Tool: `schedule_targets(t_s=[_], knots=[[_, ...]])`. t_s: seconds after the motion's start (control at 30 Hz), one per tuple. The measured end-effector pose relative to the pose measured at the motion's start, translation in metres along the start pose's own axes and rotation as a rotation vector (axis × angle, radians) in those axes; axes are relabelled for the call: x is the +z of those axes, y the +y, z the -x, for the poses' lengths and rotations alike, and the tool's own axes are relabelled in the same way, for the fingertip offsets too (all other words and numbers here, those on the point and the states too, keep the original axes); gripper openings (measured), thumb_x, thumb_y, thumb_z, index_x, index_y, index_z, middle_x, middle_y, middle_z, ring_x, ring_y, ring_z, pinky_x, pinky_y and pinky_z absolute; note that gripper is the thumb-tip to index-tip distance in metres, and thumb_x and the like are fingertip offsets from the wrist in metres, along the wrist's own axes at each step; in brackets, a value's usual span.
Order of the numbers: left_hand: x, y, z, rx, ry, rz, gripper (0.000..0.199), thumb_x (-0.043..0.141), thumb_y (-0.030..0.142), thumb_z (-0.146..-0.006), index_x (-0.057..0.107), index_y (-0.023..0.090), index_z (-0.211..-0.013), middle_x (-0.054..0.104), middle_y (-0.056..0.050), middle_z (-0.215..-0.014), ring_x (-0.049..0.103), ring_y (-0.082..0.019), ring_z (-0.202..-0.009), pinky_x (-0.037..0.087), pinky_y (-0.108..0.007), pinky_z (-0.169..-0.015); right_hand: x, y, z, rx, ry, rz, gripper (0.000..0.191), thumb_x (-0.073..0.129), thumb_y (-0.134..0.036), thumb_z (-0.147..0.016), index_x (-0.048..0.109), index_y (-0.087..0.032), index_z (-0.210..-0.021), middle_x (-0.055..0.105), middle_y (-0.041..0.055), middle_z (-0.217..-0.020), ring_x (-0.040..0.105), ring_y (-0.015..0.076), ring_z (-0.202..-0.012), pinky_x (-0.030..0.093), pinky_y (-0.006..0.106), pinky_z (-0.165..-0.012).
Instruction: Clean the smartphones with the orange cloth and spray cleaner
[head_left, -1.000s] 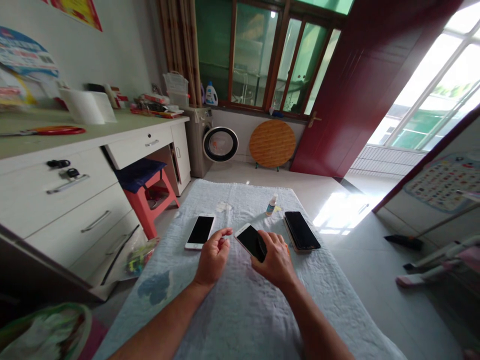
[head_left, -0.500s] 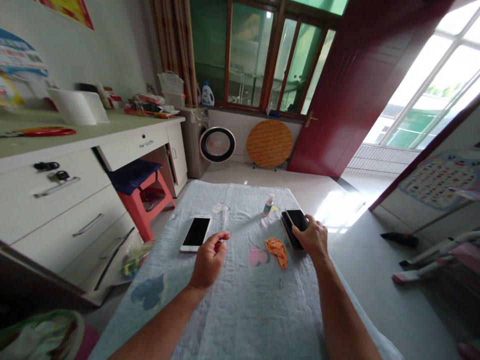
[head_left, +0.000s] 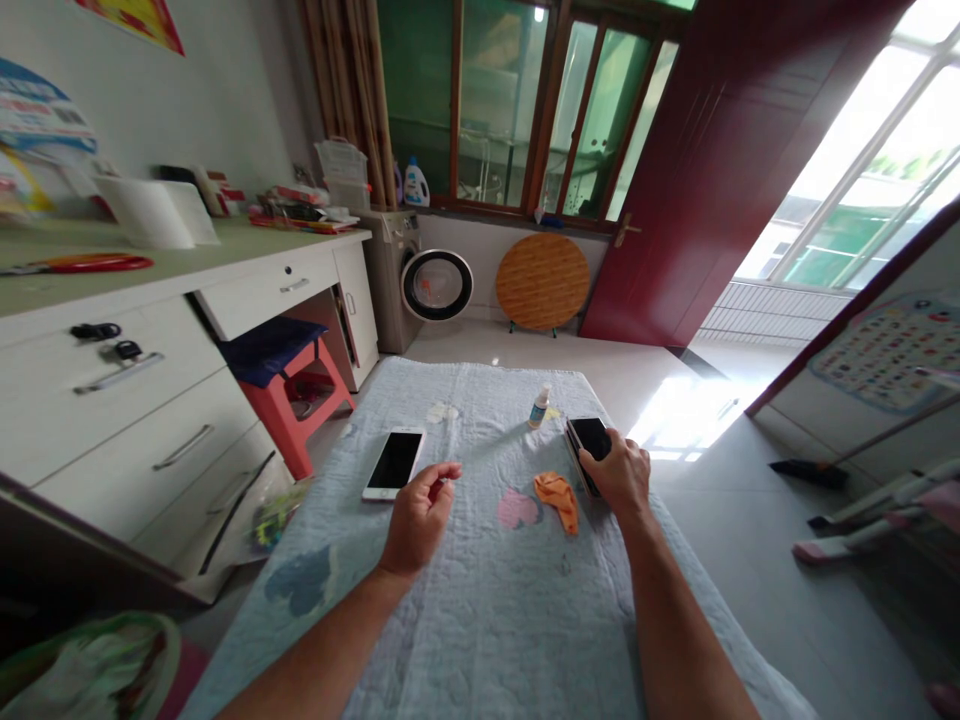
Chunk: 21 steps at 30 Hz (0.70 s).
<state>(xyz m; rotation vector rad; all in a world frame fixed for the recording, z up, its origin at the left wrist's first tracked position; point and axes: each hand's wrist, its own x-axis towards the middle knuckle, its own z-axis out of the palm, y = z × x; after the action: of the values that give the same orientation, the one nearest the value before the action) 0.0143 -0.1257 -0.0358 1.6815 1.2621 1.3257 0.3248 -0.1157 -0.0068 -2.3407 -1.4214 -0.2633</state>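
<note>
My right hand point(head_left: 621, 470) is closed over a black phone point(head_left: 590, 435) at the table's right side, thumb on its left edge and fingers on its right. The phone lies on a stack whose lower part my hand partly hides. My left hand point(head_left: 421, 515) hovers over the cloth, its fingers loosely bent, the thumb apart and nothing between them. Beside it lies a white phone point(head_left: 395, 465) with a dark screen. An orange cloth point(head_left: 557, 500) is crumpled left of my right hand. Behind it stands a small spray bottle point(head_left: 538, 408), upright.
A pale blue quilted cloth point(head_left: 480, 600) covers the table. To the left are a white-drawered desk point(head_left: 112, 430) and a red stool point(head_left: 300, 400) with a dark cover. Beyond stand a washing machine point(head_left: 390, 270) with its door open and a round wooden tabletop point(head_left: 544, 282).
The thin light edge that stood out over the black phone no longer shows, and the phone now looks flat on the stack. My left hand has hardly moved.
</note>
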Motion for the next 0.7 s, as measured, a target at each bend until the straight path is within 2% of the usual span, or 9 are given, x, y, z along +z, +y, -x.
schedule_targets(t_s=[0.27, 0.37, 0.47, 0.53, 0.63, 0.7], knots=[[0.001, 0.001, 0.000, 0.011, -0.009, -0.006, 0.028, 0.050, 0.033, -0.083, 0.067, 0.018, -0.101, 0.072, -0.006, -0.097, 0.068, -0.021, -0.090, 0.054, -0.031, -0.083, 0.001, 0.003, 0.002, 0.022, -0.033, -0.017, 0.062, 0.058, -0.050, -0.078, 0.054, -0.014, -0.128, 0.063, 0.0141, -0.114, 0.055, 0.0307, -0.103, 0.034, 0.039, -0.093], [-0.001, 0.003, 0.001, 0.018, -0.005, -0.025, 0.028, 0.050, 0.033, -0.084, 0.067, 0.018, -0.100, 0.072, -0.006, -0.097, 0.068, -0.021, -0.090, 0.054, -0.032, -0.083, -0.005, 0.000, 0.007, 0.009, 0.041, -0.081, 0.061, 0.058, -0.051, -0.079, 0.054, -0.014, -0.127, 0.059, 0.0154, -0.121, 0.051, 0.0324, -0.109, 0.035, 0.042, -0.094], [-0.003, 0.005, -0.001, 0.053, 0.002, -0.089, 0.028, 0.048, 0.033, -0.085, 0.067, 0.019, -0.100, 0.072, -0.006, -0.098, 0.067, -0.020, -0.087, 0.054, -0.032, -0.081, -0.011, -0.013, 0.017, -0.152, 0.167, -0.219, 0.048, 0.054, -0.044, -0.083, 0.056, -0.014, -0.121, 0.056, 0.0149, -0.125, 0.048, 0.0302, -0.113, 0.034, 0.042, -0.098], [-0.006, 0.005, -0.003, 0.096, 0.020, -0.158, 0.028, 0.046, 0.032, -0.086, 0.066, 0.020, -0.100, 0.071, -0.006, -0.099, 0.066, -0.020, -0.086, 0.054, -0.032, -0.080, -0.013, -0.027, 0.028, -0.328, 0.161, -0.323, 0.034, 0.050, -0.034, -0.087, 0.059, -0.017, -0.114, 0.058, 0.0124, -0.119, 0.048, 0.0268, -0.112, 0.035, 0.040, -0.099], [-0.014, 0.003, -0.009, 0.184, 0.100, -0.270, 0.027, 0.045, 0.030, -0.086, 0.066, 0.019, -0.100, 0.069, -0.007, -0.100, 0.064, -0.021, -0.091, 0.051, -0.034, -0.087, -0.014, -0.050, 0.047, -0.552, 0.002, -0.361, 0.023, 0.051, -0.027, -0.087, 0.063, -0.019, -0.105, 0.060, 0.0097, -0.112, 0.050, 0.0238, -0.105, 0.038, 0.036, -0.096], [-0.021, 0.001, -0.014, 0.242, 0.159, -0.341, 0.028, 0.044, 0.027, -0.086, 0.065, 0.018, -0.102, 0.068, -0.008, -0.102, 0.063, -0.022, -0.095, 0.048, -0.037, -0.091, -0.015, -0.061, 0.056, -0.606, -0.104, -0.316, 0.021, 0.051, -0.027, -0.087, 0.064, -0.019, -0.102, 0.060, 0.0088, -0.109, 0.050, 0.0232, -0.103, 0.039, 0.035, -0.094]])
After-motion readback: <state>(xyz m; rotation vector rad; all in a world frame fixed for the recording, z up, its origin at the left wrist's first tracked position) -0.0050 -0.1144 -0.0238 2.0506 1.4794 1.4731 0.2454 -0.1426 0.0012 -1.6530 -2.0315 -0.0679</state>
